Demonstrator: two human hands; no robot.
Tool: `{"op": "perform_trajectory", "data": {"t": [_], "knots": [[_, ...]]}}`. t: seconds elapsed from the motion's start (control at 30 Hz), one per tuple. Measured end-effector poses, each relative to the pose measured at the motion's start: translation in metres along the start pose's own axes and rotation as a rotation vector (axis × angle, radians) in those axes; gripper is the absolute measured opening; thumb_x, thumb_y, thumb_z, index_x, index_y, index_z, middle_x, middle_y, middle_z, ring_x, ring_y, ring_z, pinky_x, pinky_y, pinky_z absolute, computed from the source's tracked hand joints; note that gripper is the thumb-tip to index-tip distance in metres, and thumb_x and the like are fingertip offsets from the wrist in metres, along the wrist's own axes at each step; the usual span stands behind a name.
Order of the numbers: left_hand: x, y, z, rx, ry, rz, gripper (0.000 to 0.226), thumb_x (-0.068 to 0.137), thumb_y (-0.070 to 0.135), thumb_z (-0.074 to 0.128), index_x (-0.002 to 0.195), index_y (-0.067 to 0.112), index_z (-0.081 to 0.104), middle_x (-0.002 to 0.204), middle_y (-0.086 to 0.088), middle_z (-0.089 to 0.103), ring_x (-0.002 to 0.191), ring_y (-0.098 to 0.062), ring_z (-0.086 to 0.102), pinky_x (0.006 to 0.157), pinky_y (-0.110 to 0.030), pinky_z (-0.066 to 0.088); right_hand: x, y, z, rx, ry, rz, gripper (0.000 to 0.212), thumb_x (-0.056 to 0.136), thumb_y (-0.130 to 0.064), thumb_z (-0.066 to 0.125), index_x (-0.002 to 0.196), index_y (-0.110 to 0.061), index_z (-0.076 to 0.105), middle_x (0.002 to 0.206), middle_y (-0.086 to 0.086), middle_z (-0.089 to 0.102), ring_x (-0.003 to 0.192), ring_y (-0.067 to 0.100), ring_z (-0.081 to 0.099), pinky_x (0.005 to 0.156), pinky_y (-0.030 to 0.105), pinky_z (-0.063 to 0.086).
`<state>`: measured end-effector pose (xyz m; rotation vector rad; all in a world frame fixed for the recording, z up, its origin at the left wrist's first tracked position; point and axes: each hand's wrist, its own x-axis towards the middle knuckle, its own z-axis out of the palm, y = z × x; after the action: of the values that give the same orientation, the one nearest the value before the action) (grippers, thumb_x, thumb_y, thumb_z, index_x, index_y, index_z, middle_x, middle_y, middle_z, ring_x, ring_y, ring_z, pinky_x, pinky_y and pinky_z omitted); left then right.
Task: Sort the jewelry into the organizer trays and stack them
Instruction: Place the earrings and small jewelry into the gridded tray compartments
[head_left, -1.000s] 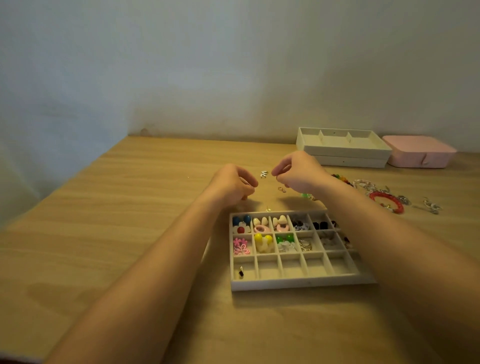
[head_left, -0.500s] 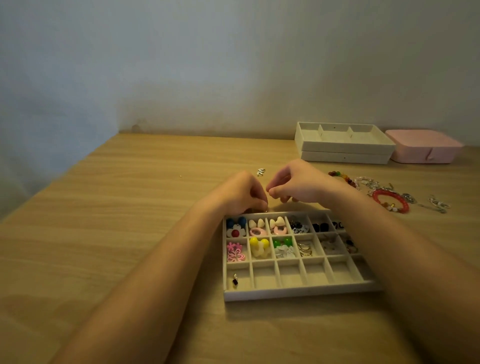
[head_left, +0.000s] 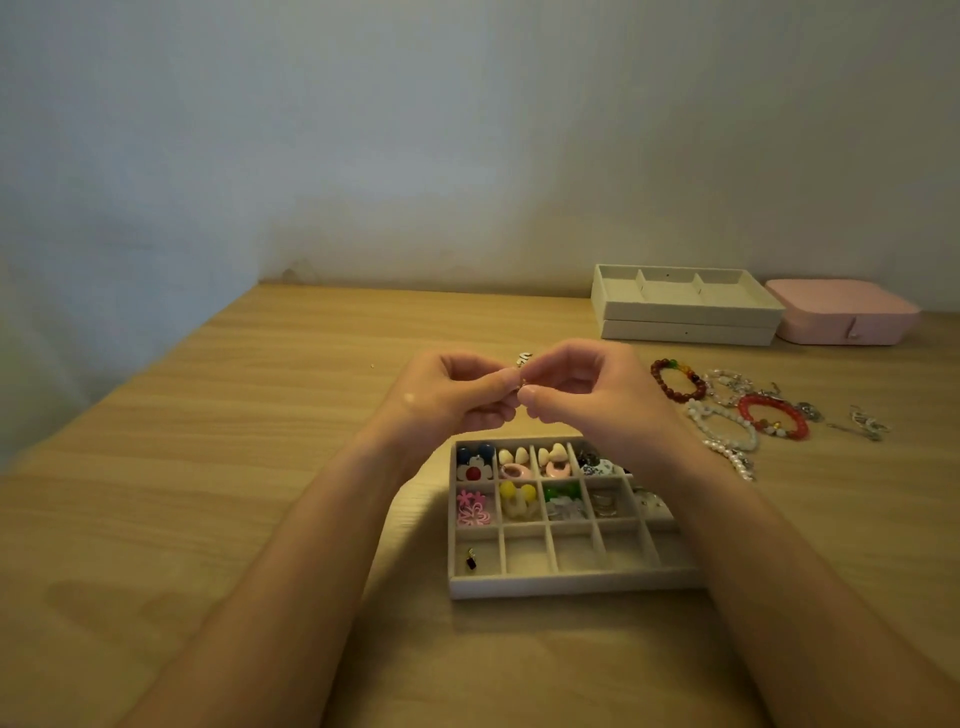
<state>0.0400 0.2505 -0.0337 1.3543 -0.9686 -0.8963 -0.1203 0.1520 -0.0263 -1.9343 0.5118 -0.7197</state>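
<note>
Both left hand (head_left: 452, 402) and right hand (head_left: 592, 400) pinch a gold piece (head_left: 523, 383) over the tray (head_left: 571, 587), at its far edge.

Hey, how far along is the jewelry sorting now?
Done: the grid tray holds earrings in its two back rows, and one dark piece sits in the front-left cell. In hand: left hand and right hand together pinch a tiny gold piece. Left: the bracelets lie loose on the table, and the grid tray is not yet stacked with the two trays at the back.

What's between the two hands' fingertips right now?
A tiny gold-coloured piece, pinched by the left hand and right hand; the head view shows it.
</note>
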Motion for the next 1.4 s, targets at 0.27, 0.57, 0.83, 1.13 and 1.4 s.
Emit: {"op": "perform_trajectory", "data": {"t": [0.27,0.57,0.83,1.13,1.4], "knots": [[-0.007,-0.002,-0.001,-0.363,-0.111,-0.093,0.026,0.089,0.003,0.066,0.113,-0.004,0.071,0.094,-0.016,0.072,0.081,-0.018,0.070,0.070,-0.021,0.060,-0.004,0.003,0.004,0.062,0.102,0.002,0.012,0.091,-0.016,0.074,0.102,-0.010,0.074,0.087,0.003,0.077,0.080,0.019,0.074,0.073,0.032,0.063],[-0.014,0.002,0.007,-0.257,0.098,0.126,0.031,0.074,0.016,0.077,0.103,0.007,0.072,0.100,-0.016,0.073,0.087,-0.024,0.071,0.070,-0.025,0.059,-0.006,0.001,0.020,0.794,0.078,0.398,0.026,0.081,-0.024,0.075,0.105,-0.015,0.071,0.084,0.001,0.071,0.072,0.013,0.062,0.061,0.027,0.051],[-0.013,-0.002,0.010,-0.122,0.128,0.195,0.017,0.087,0.006,0.073,0.103,0.009,0.075,0.100,-0.011,0.075,0.095,-0.025,0.072,0.076,-0.027,0.058,-0.006,0.008,0.020,0.685,0.056,0.409,0.023,0.087,-0.023,0.075,0.108,-0.015,0.074,0.088,0.001,0.073,0.075,0.014,0.061,0.061,0.026,0.049],[-0.012,-0.004,0.008,-0.139,0.047,0.152,0.014,0.088,0.003,0.070,0.100,0.010,0.073,0.096,-0.010,0.074,0.092,-0.024,0.070,0.077,-0.028,0.057,-0.006,0.009,0.017,0.651,0.058,0.348,0.031,0.071,-0.016,0.082,0.101,-0.014,0.073,0.090,0.004,0.074,0.078,0.019,0.069,0.066,0.028,0.057],[-0.012,0.001,-0.002,-0.087,0.069,0.092,0.031,0.078,0.014,0.079,0.104,0.007,0.064,0.094,-0.012,0.072,0.085,-0.025,0.070,0.076,-0.033,0.057,-0.007,0.007,0.024,0.190,0.150,0.045,0.015,0.093,-0.023,0.072,0.107,-0.025,0.075,0.094,-0.006,0.077,0.087,0.014,0.074,0.074,0.026,0.062]]}}
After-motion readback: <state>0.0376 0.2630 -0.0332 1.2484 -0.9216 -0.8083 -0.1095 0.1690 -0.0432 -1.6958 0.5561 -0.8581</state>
